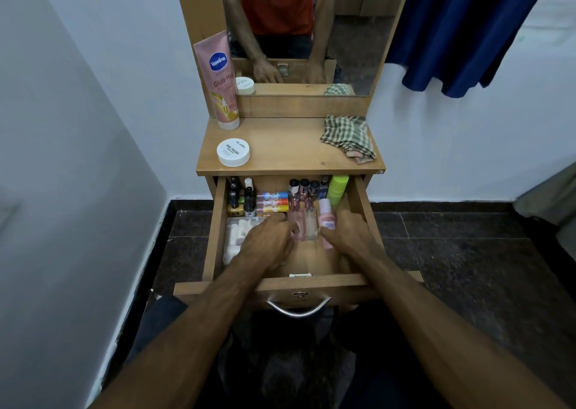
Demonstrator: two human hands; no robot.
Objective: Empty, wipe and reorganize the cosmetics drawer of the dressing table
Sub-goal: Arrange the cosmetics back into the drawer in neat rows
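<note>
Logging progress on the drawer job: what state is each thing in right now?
Wooden drawer: pulled open, still full.
Pink Vaseline tube: upright on its cap, leaning on the mirror frame.
White round jar: lidded.
Checked cloth: crumpled, unused.
Left hand: among bottles.
Right hand: grip on pink bottle.

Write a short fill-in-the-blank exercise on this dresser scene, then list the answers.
1. The checked cloth lies on the dresser top's ____ side.
2. The drawer is pulled ____.
3. The right hand grips a ____ bottle.
4. The jar has a ____ lid.

Answers: right; open; pink; white
</note>
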